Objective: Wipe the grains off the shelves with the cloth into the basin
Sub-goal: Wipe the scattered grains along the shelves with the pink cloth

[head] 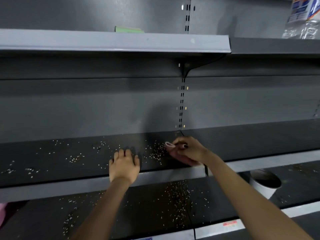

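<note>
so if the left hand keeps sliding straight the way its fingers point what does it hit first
Probably the scattered grains just past the fingertips of the left hand on the shelf, then the back wall. Depth is hard to judge here.

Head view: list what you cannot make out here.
- Pink cloth: mostly covered by the right hand gripping it.
- White basin on the lower shelf: contents lost in shadow.
- Left hand: palm side hidden, resting on the dark middle shelf.
- Clear printed bag: cut off by the top right edge, print blurred.
</note>
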A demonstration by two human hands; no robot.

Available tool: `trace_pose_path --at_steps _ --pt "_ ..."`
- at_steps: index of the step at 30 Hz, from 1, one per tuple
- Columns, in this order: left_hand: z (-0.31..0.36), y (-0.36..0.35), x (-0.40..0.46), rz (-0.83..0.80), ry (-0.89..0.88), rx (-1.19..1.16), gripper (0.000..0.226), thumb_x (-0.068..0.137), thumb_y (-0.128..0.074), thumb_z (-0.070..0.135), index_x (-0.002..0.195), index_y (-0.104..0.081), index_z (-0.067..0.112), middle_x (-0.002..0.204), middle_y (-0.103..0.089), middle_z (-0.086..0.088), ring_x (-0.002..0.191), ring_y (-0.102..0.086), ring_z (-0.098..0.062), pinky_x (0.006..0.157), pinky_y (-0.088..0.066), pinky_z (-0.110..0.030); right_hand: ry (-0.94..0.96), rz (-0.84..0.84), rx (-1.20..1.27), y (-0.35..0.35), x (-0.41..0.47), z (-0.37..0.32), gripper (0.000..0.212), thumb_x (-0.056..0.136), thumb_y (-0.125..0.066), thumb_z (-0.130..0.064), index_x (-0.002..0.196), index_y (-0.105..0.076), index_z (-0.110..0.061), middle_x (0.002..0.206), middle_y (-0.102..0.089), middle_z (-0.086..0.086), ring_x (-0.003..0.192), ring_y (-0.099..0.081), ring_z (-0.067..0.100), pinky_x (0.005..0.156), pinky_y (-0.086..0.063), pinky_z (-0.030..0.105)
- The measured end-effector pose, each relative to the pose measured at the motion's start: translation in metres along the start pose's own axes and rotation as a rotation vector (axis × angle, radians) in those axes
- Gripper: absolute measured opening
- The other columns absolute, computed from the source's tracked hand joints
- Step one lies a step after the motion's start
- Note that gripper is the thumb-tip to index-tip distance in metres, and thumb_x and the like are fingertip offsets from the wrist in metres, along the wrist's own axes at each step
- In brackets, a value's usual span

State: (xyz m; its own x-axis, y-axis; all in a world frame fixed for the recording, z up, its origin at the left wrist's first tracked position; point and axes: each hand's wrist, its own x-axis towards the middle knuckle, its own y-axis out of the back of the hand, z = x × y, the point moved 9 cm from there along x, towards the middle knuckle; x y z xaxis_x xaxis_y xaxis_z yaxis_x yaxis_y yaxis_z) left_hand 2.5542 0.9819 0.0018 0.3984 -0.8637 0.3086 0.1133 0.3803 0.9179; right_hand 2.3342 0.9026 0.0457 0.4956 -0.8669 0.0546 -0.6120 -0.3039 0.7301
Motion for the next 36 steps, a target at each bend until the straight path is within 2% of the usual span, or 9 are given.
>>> trace_pose_path --at_steps 3,7,12,17,22,25,29,32,36 --pt "0.000 -0.005 0.001 -0.059 -0.004 0.017 0.041 0.096 -0.025 0.045 0.120 -0.045 0.020 0.125 -0.045 -0.004 0.118 -0.039 -0.021 0.101 -0.033 -0.039 -0.030 -0.216 -0.242 -0.003 -0.009 0.017 0.030 0.090 -0.054 -0.003 0.102 -0.066 -0.028 0.110 -0.058 -0.009 0.103 -0.052 0.011 0.083 -0.043 0.022" --pt "0.002 -0.004 0.000 -0.054 -0.022 0.030 0.042 0.096 -0.025 0.048 0.122 -0.044 0.021 0.127 -0.044 -0.002 0.122 -0.037 -0.021 0.106 -0.029 -0.040 -0.013 -0.378 -0.149 -0.024 -0.014 0.016 0.030 0.088 -0.057 -0.003 0.094 -0.070 -0.029 0.101 -0.065 -0.010 0.092 -0.057 0.002 0.076 -0.041 0.013" --pt "0.004 -0.001 -0.002 -0.017 -0.042 0.025 0.045 0.096 -0.023 0.048 0.130 -0.039 0.022 0.132 -0.043 -0.001 0.128 -0.035 -0.020 0.110 -0.026 -0.041 0.081 -0.452 -0.079 -0.047 -0.002 0.001 0.036 0.086 -0.058 -0.002 0.101 -0.068 -0.033 0.111 -0.065 -0.007 0.102 -0.060 0.011 0.088 -0.048 0.026" --pt "0.005 -0.002 0.000 -0.003 -0.041 0.014 0.042 0.097 -0.023 0.044 0.129 -0.039 0.021 0.132 -0.044 -0.002 0.128 -0.034 -0.020 0.113 -0.024 -0.041 0.210 -0.245 0.035 -0.074 0.009 -0.027 0.023 0.090 -0.058 -0.012 0.109 -0.067 -0.021 0.105 -0.069 0.000 0.088 -0.068 0.018 0.079 -0.057 0.030" --pt "0.003 -0.002 0.000 0.016 -0.045 -0.005 0.042 0.098 -0.022 0.041 0.128 -0.041 0.019 0.132 -0.045 -0.004 0.128 -0.036 -0.021 0.114 -0.023 -0.039 0.245 0.080 0.127 -0.038 0.016 -0.032 0.024 0.088 -0.061 -0.012 0.110 -0.066 -0.019 0.106 -0.069 -0.001 0.081 -0.061 0.000 0.073 -0.051 0.013" --pt "0.003 -0.002 0.000 0.021 -0.043 -0.022 0.041 0.099 -0.023 0.039 0.128 -0.042 0.018 0.132 -0.045 -0.004 0.128 -0.036 -0.021 0.114 -0.022 -0.039 0.323 -0.029 0.017 -0.026 0.016 -0.032 0.029 0.087 -0.059 -0.004 0.109 -0.067 -0.019 0.108 -0.069 -0.003 0.097 -0.061 0.004 0.091 -0.047 0.020" --pt "-0.001 -0.003 0.002 0.035 -0.014 -0.083 0.037 0.099 -0.025 0.033 0.127 -0.044 0.016 0.130 -0.047 -0.006 0.125 -0.038 -0.022 0.113 -0.025 -0.038 0.351 -0.343 -0.063 -0.067 0.008 -0.037 0.025 0.085 -0.062 -0.007 0.108 -0.066 -0.015 0.105 -0.067 -0.002 0.098 -0.061 0.008 0.092 -0.048 0.025" --pt "-0.002 0.004 0.001 0.101 -0.001 -0.160 0.032 0.099 -0.030 0.026 0.118 -0.050 0.011 0.120 -0.054 -0.010 0.116 -0.044 -0.024 0.105 -0.033 -0.037 0.338 -0.284 -0.064 -0.081 0.019 -0.043 0.023 0.083 -0.066 -0.011 0.105 -0.067 -0.017 0.103 -0.068 -0.001 0.094 -0.064 0.012 0.085 -0.054 0.034" --pt "-0.006 0.015 -0.001 0.152 0.070 -0.233 0.028 0.098 -0.034 0.018 0.111 -0.056 0.005 0.111 -0.058 -0.015 0.108 -0.049 -0.027 0.094 -0.040 -0.036 0.351 -0.068 -0.041 -0.088 0.019 -0.056 0.021 0.088 -0.063 -0.016 0.108 -0.067 -0.016 0.096 -0.069 0.001 0.073 -0.062 0.001 0.065 -0.051 0.015"
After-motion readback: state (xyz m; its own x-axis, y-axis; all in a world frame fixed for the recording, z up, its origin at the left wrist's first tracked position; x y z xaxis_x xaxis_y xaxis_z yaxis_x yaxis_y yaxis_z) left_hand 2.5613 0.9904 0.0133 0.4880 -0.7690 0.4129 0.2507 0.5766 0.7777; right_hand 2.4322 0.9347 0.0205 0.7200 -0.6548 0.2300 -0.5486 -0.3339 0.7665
